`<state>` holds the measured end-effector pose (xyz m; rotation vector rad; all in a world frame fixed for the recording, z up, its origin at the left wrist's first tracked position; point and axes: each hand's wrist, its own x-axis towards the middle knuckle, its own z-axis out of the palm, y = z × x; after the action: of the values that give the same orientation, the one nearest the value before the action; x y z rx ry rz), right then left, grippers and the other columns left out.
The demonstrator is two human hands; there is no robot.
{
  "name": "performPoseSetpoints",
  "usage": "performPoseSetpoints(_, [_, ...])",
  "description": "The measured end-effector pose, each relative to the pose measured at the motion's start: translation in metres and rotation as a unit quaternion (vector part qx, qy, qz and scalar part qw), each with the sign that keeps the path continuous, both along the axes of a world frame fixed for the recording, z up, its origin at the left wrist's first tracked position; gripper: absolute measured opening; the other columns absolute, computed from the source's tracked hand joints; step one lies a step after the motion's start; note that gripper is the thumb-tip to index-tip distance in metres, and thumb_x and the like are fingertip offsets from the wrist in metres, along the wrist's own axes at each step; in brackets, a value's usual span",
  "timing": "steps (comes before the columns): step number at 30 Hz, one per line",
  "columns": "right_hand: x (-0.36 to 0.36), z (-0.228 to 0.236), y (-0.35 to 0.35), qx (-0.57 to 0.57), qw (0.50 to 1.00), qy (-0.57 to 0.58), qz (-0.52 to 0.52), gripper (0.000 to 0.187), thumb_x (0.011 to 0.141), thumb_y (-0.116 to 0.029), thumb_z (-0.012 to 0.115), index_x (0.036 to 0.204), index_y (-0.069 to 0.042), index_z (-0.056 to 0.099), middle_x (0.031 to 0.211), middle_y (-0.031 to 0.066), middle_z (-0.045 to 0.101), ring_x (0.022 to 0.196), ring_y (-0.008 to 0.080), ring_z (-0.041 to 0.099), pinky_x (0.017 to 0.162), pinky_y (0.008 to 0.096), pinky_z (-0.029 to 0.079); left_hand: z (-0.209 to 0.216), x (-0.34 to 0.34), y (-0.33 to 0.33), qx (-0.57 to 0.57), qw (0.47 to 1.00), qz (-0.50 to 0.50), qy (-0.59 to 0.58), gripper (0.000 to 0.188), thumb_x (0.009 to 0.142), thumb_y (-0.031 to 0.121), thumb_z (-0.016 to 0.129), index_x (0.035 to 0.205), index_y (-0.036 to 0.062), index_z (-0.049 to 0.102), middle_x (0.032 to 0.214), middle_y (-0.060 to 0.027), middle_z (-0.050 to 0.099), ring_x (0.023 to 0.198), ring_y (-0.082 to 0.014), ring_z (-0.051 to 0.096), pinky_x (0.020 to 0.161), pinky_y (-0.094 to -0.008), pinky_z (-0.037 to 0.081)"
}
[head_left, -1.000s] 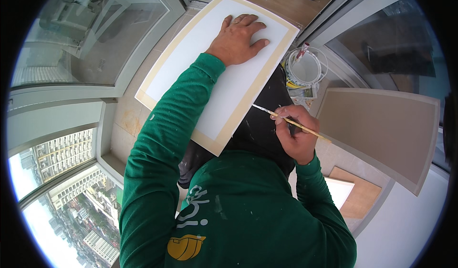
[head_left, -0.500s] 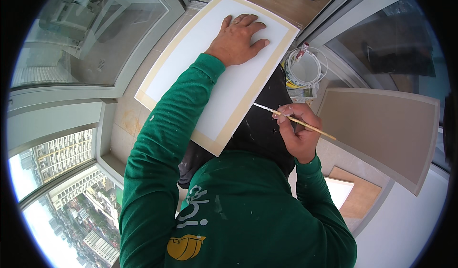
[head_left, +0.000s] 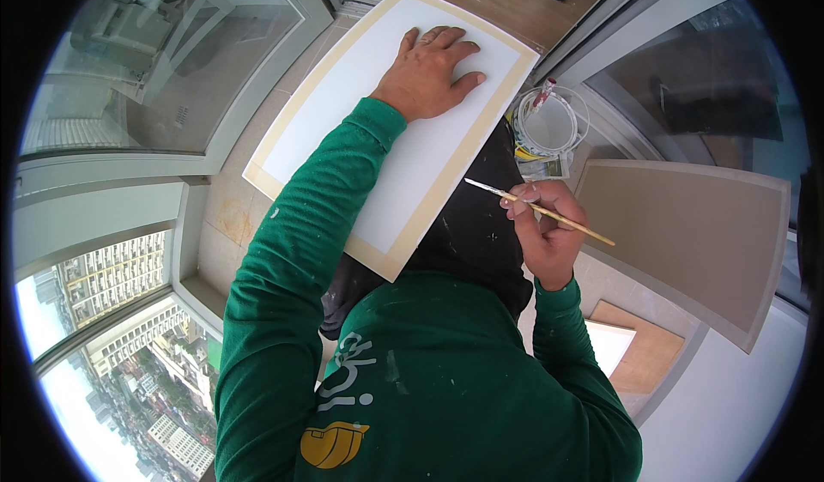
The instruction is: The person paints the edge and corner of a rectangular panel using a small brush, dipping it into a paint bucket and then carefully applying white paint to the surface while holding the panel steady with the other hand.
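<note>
A white rectangular panel with masking-tape-coloured strips along its edges lies across my lap, slanting up to the right. Flat on its upper part rests my left hand, fingers spread, with nothing in it. Between thumb and fingers, my right hand pinches a thin paintbrush with a light wooden handle. The whitish tip of the brush points up and left, just off the panel's right edge and apart from it, above my dark trousers. Specks of white mark the fingers of that hand.
A white paint bucket with a red-and-white-handled tool in it stands beyond my right knee. A large beige panel leans at the right. Brown and white boards lie on the tiles below it. Glass doors and a window flank me.
My right hand and the paintbrush have shifted slightly right and up, so the tip sits farther from the panel's edge. My left hand and the panel have barely moved.
</note>
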<state>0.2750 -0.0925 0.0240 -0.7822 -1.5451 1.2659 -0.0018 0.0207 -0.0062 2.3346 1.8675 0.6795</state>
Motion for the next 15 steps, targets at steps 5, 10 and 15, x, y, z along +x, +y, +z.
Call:
performPoseSetpoints(5, [0.004, -0.001, -0.001, -0.028, 0.999, 0.023, 0.001, 0.019, 0.097, 0.01, 0.07, 0.113, 0.003, 0.063, 0.103, 0.0158, 0.075, 0.092, 0.0209, 0.077, 0.083, 0.0326, 0.062, 0.0, -0.001, -0.001, 0.012, 1.0, -0.002, 0.002, 0.049, 0.103, 0.046, 0.068, 0.141, 0.0149, 0.069, 0.159, -0.0159, 0.056, 0.152, -0.0373, 0.047, 0.131, -0.0621, 0.024])
performPoseSetpoints(10, [0.007, -0.006, 0.004, -0.093, 0.991, 0.098, -0.003, 0.017, 0.102, 0.005, 0.066, 0.118, 0.002, 0.062, 0.103, 0.0169, 0.074, 0.092, 0.0228, 0.076, 0.077, 0.0324, 0.061, 0.002, -0.001, -0.002, 0.007, 1.0, -0.005, -0.006, 0.049, 0.103, 0.046, 0.069, 0.141, 0.015, 0.069, 0.159, -0.0163, 0.056, 0.152, -0.0375, 0.047, 0.131, -0.0627, 0.024])
performPoseSetpoints(15, [0.026, 0.025, 0.037, -0.037, 0.971, 0.234, -0.002, 0.026, 0.114, -0.014, 0.052, 0.133, 0.001, 0.06, 0.108, 0.0198, 0.073, 0.086, 0.0251, 0.071, 0.07, 0.0401, 0.058, 0.001, -0.007, -0.008, 0.017, 1.0, 0.004, 0.001, 0.048, 0.104, 0.046, 0.068, 0.141, 0.0158, 0.069, 0.159, -0.0165, 0.056, 0.153, -0.0373, 0.047, 0.131, -0.0631, 0.024])
